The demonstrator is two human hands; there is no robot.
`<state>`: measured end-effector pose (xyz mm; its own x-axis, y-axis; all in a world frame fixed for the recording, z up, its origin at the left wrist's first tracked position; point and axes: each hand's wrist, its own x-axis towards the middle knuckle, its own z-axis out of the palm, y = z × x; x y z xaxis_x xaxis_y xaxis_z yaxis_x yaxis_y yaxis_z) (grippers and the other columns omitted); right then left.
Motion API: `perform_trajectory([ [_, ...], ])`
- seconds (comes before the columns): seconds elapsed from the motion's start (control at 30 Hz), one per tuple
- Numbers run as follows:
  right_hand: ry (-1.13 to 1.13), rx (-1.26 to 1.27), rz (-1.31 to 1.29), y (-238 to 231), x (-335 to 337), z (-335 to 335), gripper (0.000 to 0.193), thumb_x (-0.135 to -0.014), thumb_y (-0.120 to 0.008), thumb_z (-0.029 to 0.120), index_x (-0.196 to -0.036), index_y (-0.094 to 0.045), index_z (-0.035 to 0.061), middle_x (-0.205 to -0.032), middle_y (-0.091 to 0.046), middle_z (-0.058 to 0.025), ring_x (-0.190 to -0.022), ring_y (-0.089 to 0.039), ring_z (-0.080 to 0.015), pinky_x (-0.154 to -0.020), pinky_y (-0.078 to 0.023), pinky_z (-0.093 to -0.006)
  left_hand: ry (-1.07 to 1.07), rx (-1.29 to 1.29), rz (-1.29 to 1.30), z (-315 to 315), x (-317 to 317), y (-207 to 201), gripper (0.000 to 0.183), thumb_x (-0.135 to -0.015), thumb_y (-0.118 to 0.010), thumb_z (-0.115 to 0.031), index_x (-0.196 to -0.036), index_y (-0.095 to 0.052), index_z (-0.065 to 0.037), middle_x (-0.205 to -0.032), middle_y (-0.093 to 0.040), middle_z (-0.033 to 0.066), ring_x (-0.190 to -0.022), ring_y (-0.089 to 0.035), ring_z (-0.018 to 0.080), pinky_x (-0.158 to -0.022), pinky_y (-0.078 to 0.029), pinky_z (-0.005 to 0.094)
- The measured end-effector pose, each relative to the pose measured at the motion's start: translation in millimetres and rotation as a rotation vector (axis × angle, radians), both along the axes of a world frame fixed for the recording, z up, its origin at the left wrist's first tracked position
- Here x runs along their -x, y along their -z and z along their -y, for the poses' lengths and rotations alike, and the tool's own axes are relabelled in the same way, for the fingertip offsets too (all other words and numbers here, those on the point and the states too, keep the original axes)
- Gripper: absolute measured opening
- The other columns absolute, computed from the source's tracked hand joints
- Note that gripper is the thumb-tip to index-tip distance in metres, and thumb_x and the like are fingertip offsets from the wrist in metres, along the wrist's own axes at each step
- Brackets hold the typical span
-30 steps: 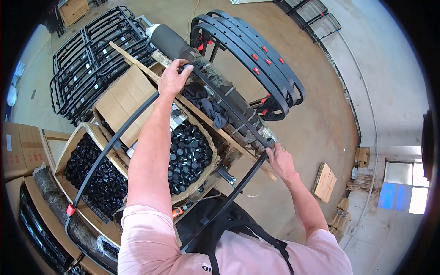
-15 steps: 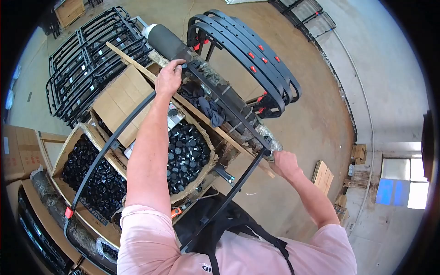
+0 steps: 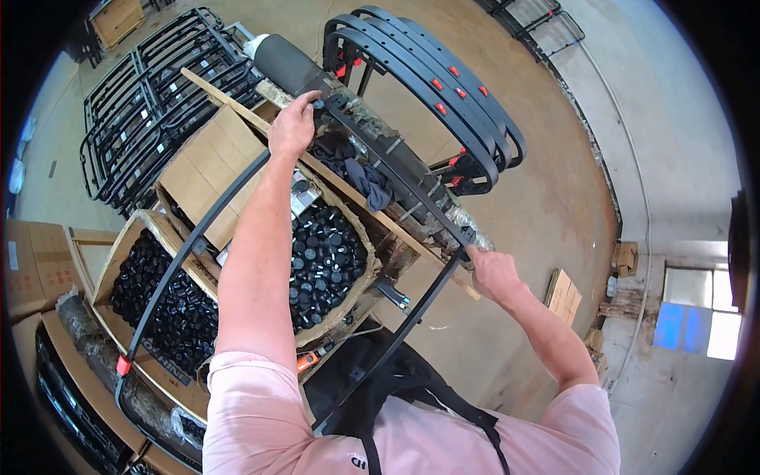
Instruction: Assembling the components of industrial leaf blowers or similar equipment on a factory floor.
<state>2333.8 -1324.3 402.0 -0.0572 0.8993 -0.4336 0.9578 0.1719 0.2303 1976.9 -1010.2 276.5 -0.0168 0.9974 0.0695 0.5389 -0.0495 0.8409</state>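
Holding the black frame [image 3: 396, 170], both hands have shifted slightly.

Open brown cartons [image 3: 170, 317] of black caps at left, one flap [image 3: 207, 170] raised. Closed brown boxes [image 3: 36, 265] stacked at far left. Small cartons [image 3: 564, 294] on floor at right. Red tag [image 3: 123, 366] on black bar.

Single head-worn fisheye view, looking steeply down from close above the person's own arms onto the black frame [image 3: 396, 170] and cartons, concrete floor curving toward the rim.
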Motion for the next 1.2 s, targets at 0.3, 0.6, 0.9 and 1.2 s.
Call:
perform_trajectory([
  [0.3, 0.011, 0.097, 0.118, 0.6, -0.9, -4.5, 0.012, -0.092, -0.06, 0.012, -0.098, -0.06, 0.0017, -0.092, -0.074, -0.0192, -0.082, -0.075, -0.0386, -0.069, -0.06, -0.049, 0.038, -0.017, -0.053, 5.6, -1.6, -4.7, 0.031, -0.102, -0.063, -0.036, -0.131, -0.072, -0.031, -0.132, -0.065, 0.0033, -0.125, -0.064, 0.0279, -0.104, -0.05, 0.042],
  [0.6, 0.189, 0.137, 0.06, 9.0, -4.0, -17.9, 0.047, -0.101, -0.06, 0.046, -0.102, -0.064, -0.0008, -0.085, -0.075, -0.0217, -0.081, -0.075, -0.039, -0.069, -0.06, -0.0501, 0.058, 0.012, 0.035, -6.5, 3.2, 1.6, 0.036, -0.102, -0.062, -0.034, -0.136, -0.069, -0.028, -0.143, -0.065, 0.0037, -0.13, -0.062, 0.0282, -0.108, -0.049, 0.0412],
  [0.9, 0.063, 0.011, 0.07, 7.9, -12.3, -3.2, 0.036, -0.092, -0.068, 0.039, -0.09, -0.074, 0.0045, -0.087, -0.078, -0.0167, -0.084, -0.078, -0.035, -0.069, -0.061, -0.046, 0.052, 0.003, -0.032, -3.7, -1.1, -8.2, 0.032, -0.102, -0.062, -0.037, -0.133, -0.071, -0.031, -0.139, -0.063, 0.0005, -0.126, -0.064, 0.0264, -0.107, -0.049, 0.0426],
  [1.2, -0.027, 0.308, 0.267, 25.8, -33.8, 0.6, 0.034, -0.086, -0.073, 0.03, -0.106, -0.06, 0.0054, -0.086, -0.076, -0.0156, -0.081, -0.076, -0.0368, -0.066, -0.06, -0.0485, 0.057, -0.024, 0.006, -3.6, -4.7, 2.4, 0.035, -0.106, -0.054, -0.032, -0.139, -0.066, -0.03, -0.136, -0.07, 0.0044, -0.128, -0.064, 0.03, -0.107, -0.05, 0.0436],
])
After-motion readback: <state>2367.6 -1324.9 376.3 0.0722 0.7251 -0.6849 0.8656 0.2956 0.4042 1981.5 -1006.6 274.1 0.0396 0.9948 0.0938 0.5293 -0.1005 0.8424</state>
